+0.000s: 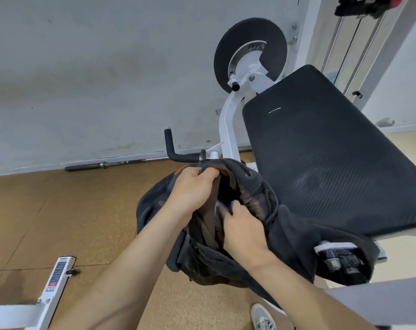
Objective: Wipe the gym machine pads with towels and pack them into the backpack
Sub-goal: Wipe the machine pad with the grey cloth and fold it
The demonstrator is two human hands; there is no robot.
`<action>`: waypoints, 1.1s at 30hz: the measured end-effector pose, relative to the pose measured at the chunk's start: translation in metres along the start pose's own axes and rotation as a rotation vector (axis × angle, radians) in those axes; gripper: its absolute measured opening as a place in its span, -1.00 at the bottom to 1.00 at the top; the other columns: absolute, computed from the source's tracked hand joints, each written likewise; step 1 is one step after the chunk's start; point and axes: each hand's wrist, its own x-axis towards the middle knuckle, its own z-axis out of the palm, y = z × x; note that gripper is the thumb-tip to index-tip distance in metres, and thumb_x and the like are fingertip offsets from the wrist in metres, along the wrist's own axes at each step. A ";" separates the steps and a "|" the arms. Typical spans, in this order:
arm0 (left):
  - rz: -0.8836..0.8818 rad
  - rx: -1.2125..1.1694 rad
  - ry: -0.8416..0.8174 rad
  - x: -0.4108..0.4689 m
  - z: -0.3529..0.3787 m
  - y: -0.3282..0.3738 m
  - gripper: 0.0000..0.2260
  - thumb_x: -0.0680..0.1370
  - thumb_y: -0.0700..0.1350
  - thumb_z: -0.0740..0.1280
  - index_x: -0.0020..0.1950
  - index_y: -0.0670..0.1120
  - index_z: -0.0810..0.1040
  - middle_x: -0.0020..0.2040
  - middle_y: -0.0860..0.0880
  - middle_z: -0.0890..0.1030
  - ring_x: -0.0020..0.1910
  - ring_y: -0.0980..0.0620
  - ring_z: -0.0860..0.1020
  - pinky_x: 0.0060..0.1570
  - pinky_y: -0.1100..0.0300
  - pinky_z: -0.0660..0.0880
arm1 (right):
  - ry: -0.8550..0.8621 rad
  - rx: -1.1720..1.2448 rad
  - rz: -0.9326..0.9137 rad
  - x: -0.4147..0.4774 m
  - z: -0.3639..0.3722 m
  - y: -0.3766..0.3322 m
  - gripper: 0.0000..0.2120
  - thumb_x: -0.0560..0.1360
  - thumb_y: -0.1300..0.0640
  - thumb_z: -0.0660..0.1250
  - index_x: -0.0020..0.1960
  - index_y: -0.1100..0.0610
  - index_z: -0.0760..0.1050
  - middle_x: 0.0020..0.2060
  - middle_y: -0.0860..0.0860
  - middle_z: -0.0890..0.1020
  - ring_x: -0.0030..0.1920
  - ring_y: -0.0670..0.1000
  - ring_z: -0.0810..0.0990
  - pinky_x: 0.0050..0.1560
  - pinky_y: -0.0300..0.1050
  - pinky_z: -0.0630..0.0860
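Observation:
A dark grey backpack [295, 236] with a brown lining hangs open at the centre, against the left edge of the black machine pad [326, 148]. My left hand [192, 186] grips the rim of the backpack's opening and holds it apart. The fingers of my right hand [242, 227] reach down inside the opening, where a pale bit of cloth [218, 206] shows by the fingertips. Whether that hand grips the cloth is hidden by the bag.
The white machine frame [228, 129] with a black handle [173, 151] and a round black disc [249, 53] stands behind the bag. A steel barbell [111, 164] lies along the wall. A white frame leg [57, 279] sits low left, my shoe [263, 317] at the bottom.

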 end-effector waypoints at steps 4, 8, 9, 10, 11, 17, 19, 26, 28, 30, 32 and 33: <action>-0.005 -0.002 -0.017 0.004 0.006 -0.004 -0.80 0.54 0.00 0.23 -0.15 -0.07 0.57 -0.27 -0.08 0.54 -0.25 -0.01 0.50 -0.22 0.10 0.39 | -0.305 -0.055 -0.175 0.002 0.034 0.002 -0.69 0.59 0.21 0.11 0.25 0.18 0.52 0.23 0.12 0.53 0.26 0.14 0.33 0.28 0.02 0.36; -0.047 -0.026 0.014 0.010 0.004 -0.007 -0.75 0.54 0.02 0.25 -0.23 -0.03 0.64 -0.23 -0.10 0.67 -0.18 -0.08 0.60 -0.16 0.05 0.49 | -0.635 -0.018 -0.165 -0.001 0.016 0.017 -0.69 0.61 0.18 0.17 0.32 0.28 0.39 0.32 0.17 0.34 0.32 0.19 0.31 0.33 0.10 0.24; -0.048 -0.025 0.012 0.011 0.004 -0.006 -0.75 0.54 0.03 0.25 -0.21 -0.02 0.65 -0.18 -0.11 0.68 -0.14 -0.09 0.62 -0.13 0.04 0.51 | -0.559 0.023 -0.099 0.000 0.015 0.020 -0.70 0.62 0.15 0.17 0.27 0.30 0.42 0.28 0.21 0.37 0.27 0.22 0.39 0.27 0.03 0.30; -0.047 -0.026 0.013 0.012 0.006 -0.005 -0.76 0.53 0.04 0.26 -0.19 -0.02 0.66 -0.17 -0.11 0.69 -0.13 -0.10 0.62 -0.11 0.03 0.52 | -0.499 0.041 -0.025 0.000 0.013 0.020 -0.71 0.62 0.16 0.17 0.27 0.28 0.43 0.27 0.21 0.38 0.22 0.23 0.45 0.22 -0.01 0.35; -0.043 -0.024 0.012 0.013 0.007 -0.006 -0.76 0.53 0.03 0.26 -0.20 -0.03 0.65 -0.19 -0.10 0.69 -0.14 -0.09 0.62 -0.12 0.05 0.51 | -0.471 0.029 0.031 -0.001 0.014 0.018 -0.69 0.61 0.18 0.17 0.32 0.24 0.39 0.28 0.21 0.38 0.19 0.24 0.48 0.19 -0.01 0.39; -0.061 -0.018 -0.012 0.009 0.008 -0.011 -0.78 0.52 0.03 0.26 -0.15 -0.06 0.63 -0.24 -0.09 0.61 -0.20 -0.06 0.56 -0.16 0.06 0.45 | -0.495 0.022 0.104 0.000 0.026 0.012 -0.45 0.55 0.27 0.16 0.50 0.03 0.17 0.22 0.18 0.53 0.26 0.20 0.46 0.25 0.07 0.38; -0.059 -0.026 -0.011 0.008 0.007 -0.011 -0.77 0.52 0.03 0.26 -0.14 -0.07 0.64 -0.23 -0.09 0.63 -0.17 -0.07 0.57 -0.13 0.05 0.46 | -0.451 -0.067 0.058 0.004 0.024 0.011 -0.54 0.56 0.27 0.16 0.44 0.09 0.27 0.27 0.17 0.49 0.34 0.15 0.36 0.32 0.03 0.23; -0.042 -0.029 -0.023 0.001 0.007 -0.013 -0.75 0.55 0.02 0.25 -0.09 -0.10 0.64 -0.22 -0.08 0.62 -0.18 -0.04 0.56 -0.13 0.07 0.45 | -0.170 0.057 -0.089 -0.006 0.031 0.008 -0.64 0.44 0.27 0.05 0.00 0.24 0.62 -0.11 0.19 0.63 0.04 0.25 0.57 -0.09 0.09 0.53; -0.054 -0.011 -0.039 -0.002 0.008 -0.017 -0.75 0.55 0.03 0.25 -0.07 -0.11 0.61 -0.21 -0.09 0.59 -0.17 -0.05 0.54 -0.13 0.07 0.43 | -0.319 -0.064 -0.044 -0.005 0.033 0.009 -0.60 0.57 0.20 0.00 0.30 0.17 0.47 0.16 0.18 0.55 0.29 0.21 0.40 0.11 0.06 0.47; -0.083 -0.006 -0.033 -0.003 0.008 -0.021 -0.72 0.55 0.04 0.25 -0.01 -0.15 0.61 -0.16 -0.10 0.61 -0.12 -0.07 0.56 -0.08 0.06 0.46 | -0.393 -0.079 -0.022 -0.008 0.027 0.007 -0.65 0.60 0.20 0.11 0.36 0.20 0.41 0.29 0.19 0.41 0.32 0.20 0.33 0.13 0.03 0.45; -0.114 -0.015 -0.031 -0.003 0.007 -0.023 -0.71 0.56 0.04 0.25 0.05 -0.14 0.62 -0.06 -0.11 0.66 -0.04 -0.08 0.59 0.02 0.00 0.51 | -0.204 -0.135 -0.085 -0.012 0.018 0.008 -0.70 0.46 0.18 0.36 0.17 0.22 0.55 0.23 0.21 0.44 0.23 0.24 0.42 0.03 0.07 0.53; -0.115 -0.023 -0.035 -0.004 0.007 -0.022 -0.72 0.57 0.03 0.25 0.07 -0.13 0.62 -0.04 -0.12 0.66 -0.03 -0.09 0.59 0.04 -0.01 0.52 | -0.145 -0.180 -0.091 -0.015 0.014 0.010 -0.70 0.41 0.14 0.43 0.12 0.19 0.58 0.20 0.21 0.47 0.22 0.25 0.44 0.01 0.07 0.54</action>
